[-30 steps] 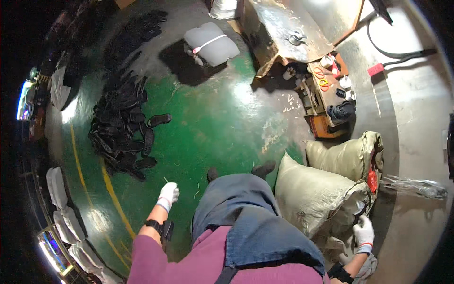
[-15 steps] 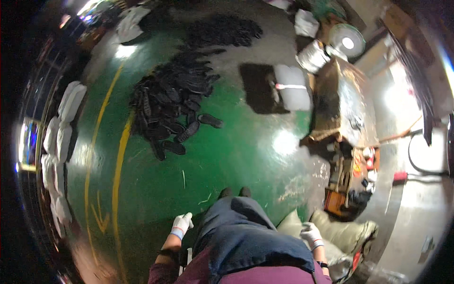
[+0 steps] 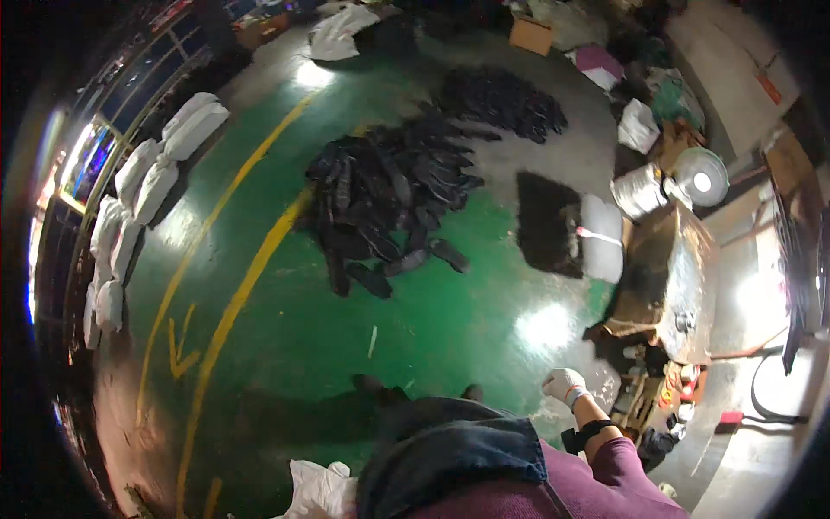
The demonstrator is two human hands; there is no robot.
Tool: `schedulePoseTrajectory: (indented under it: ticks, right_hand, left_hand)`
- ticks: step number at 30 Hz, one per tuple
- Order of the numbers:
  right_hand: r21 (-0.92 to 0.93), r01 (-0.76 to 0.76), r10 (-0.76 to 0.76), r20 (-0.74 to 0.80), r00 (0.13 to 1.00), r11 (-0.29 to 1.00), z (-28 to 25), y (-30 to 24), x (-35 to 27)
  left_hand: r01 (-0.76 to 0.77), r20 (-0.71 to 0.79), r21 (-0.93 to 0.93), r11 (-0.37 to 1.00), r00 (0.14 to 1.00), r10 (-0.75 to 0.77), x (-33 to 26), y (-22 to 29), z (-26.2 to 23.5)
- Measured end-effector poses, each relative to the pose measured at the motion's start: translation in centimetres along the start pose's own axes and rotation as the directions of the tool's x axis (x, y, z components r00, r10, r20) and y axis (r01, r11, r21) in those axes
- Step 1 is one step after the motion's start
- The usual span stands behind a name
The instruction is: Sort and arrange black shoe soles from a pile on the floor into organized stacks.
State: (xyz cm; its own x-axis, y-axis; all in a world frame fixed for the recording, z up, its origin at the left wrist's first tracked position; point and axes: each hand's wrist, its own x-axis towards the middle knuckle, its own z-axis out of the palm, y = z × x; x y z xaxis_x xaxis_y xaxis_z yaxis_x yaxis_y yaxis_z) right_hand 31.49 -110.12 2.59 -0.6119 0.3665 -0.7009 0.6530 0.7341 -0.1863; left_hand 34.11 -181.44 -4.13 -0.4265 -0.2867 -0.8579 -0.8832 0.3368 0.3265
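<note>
My right hand (image 3: 565,385), in a white knit glove, is held out over the green floor with its fingers curled in and nothing visible in them. A black band (image 3: 590,436) circles that wrist. My left hand does not show. Low in the picture, beside my dark blue apron (image 3: 458,441), lies a bunched white sack (image 3: 318,489). Ahead of me a heap of black shoe soles (image 3: 380,195) spreads over the floor. Farther back lies a second dark pile (image 3: 506,99).
White stuffed sacks (image 3: 156,186) line the left side, past yellow floor lines (image 3: 251,259). To the right stand a worn box-like bench (image 3: 657,285) and a round lamp-like fixture (image 3: 700,177). A grey bundle (image 3: 601,238) sits by a dark mat (image 3: 549,225).
The view has turned left and the piles now appear farther right. My right hand has swung forward. My left hand has gone out of view, and so have the sacks at lower right.
</note>
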Motion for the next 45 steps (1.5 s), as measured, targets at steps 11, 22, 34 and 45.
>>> schedulePoseTrajectory:
  ticks: [11,22,34,45]
  right_hand:
    - [-0.021,-0.325,0.316,0.300,0.900,0.945,2.0,-22.4,2.5]
    - [-0.080,0.036,0.007,0.483,0.876,0.996,2.4,-29.2,15.4]
    - [-0.231,0.491,-0.357,0.445,0.821,0.840,-9.2,-62.1,30.8]
    - [0.168,-0.319,0.222,0.428,0.876,0.933,2.0,-75.5,22.0]
  left_hand:
    - [-0.070,0.022,0.008,0.997,0.997,0.070,14.4,15.4,-14.4]
    - [-0.184,-0.057,-0.013,0.983,0.982,0.183,24.3,38.2,-25.2]
    - [-0.152,0.049,0.004,0.988,0.987,0.151,32.7,50.9,-30.0]
    - [0.044,0.106,-0.414,0.909,0.994,0.001,44.4,51.1,-52.4]
